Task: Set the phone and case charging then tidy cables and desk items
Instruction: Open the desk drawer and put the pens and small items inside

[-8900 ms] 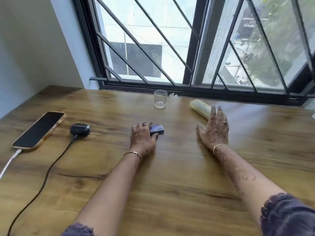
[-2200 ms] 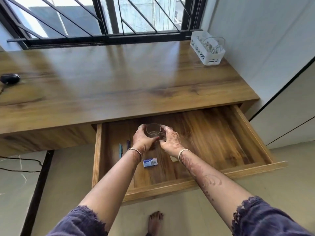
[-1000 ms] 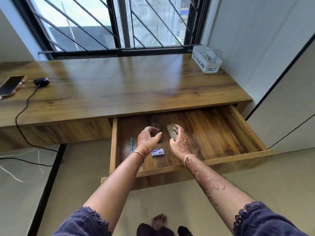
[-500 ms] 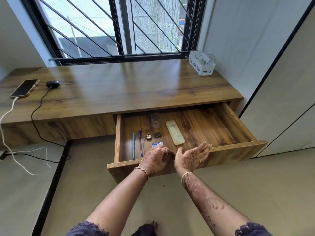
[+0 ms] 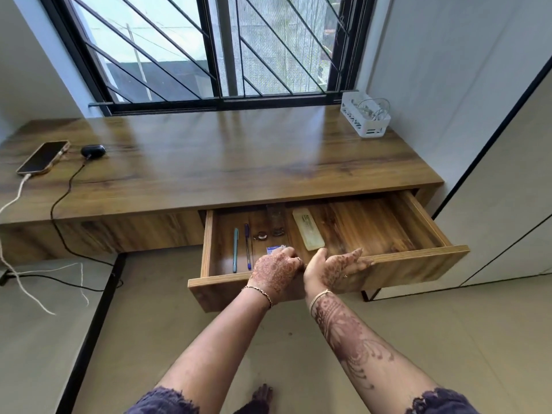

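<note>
The phone (image 5: 41,157) lies at the desk's far left with a white cable (image 5: 18,198) plugged in. Beside it sits the black earbud case (image 5: 93,151) on a black cable (image 5: 59,204). Under the desk top a wooden drawer (image 5: 418,264) stands partly out. My left hand (image 5: 276,271) curls over the drawer's front rim. My right hand (image 5: 334,268) rests flat against the front, fingers spread, thumb over the rim. Inside lie two pens (image 5: 236,249), a ring (image 5: 260,235), a glass (image 5: 276,219), a small blue box (image 5: 273,250) and a pale long case (image 5: 308,229).
A white basket (image 5: 366,118) holding coiled cables stands at the desk's back right by the wall. Both cables hang off the desk's left front and trail over the floor (image 5: 59,294). A white cabinet (image 5: 507,204) is close on the drawer's right.
My hands left the glass and the pale case inside the drawer and came to its front edge. The drawer has slid in a little; the glass now sits partly under the desk top.
</note>
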`<state>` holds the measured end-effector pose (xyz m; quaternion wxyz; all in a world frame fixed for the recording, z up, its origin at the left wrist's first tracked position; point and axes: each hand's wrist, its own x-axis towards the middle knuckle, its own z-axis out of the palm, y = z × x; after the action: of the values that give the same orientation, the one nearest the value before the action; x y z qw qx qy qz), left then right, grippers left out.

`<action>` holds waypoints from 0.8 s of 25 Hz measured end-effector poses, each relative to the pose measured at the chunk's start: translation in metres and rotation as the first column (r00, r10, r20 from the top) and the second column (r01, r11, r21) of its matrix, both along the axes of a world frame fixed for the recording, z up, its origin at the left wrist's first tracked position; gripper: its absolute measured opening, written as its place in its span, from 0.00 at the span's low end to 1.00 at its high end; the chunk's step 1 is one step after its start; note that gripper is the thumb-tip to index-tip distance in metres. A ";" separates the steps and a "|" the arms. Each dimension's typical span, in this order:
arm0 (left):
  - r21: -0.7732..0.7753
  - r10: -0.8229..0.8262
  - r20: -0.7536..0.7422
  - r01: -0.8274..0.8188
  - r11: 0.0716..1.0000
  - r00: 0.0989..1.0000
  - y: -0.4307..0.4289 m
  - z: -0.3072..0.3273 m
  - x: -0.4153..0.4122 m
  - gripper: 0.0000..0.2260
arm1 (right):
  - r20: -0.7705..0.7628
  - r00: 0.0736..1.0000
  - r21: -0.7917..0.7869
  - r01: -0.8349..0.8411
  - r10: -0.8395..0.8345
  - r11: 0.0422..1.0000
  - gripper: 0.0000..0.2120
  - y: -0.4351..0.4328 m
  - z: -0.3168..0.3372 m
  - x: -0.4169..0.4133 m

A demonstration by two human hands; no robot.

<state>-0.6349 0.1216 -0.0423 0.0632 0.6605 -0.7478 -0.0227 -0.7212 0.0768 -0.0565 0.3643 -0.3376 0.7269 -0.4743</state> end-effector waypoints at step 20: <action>-0.027 0.154 0.093 -0.152 0.988 0.984 -0.168 0.000 0.079 0.29 | 0.204 0.970 0.119 0.113 -0.136 0.986 0.46 -0.172 0.007 0.070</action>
<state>-0.5558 -0.0464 -0.0422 0.0358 0.7157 -0.6972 0.0208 -0.6508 -0.0950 -0.0497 0.4262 -0.2192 0.7281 -0.4902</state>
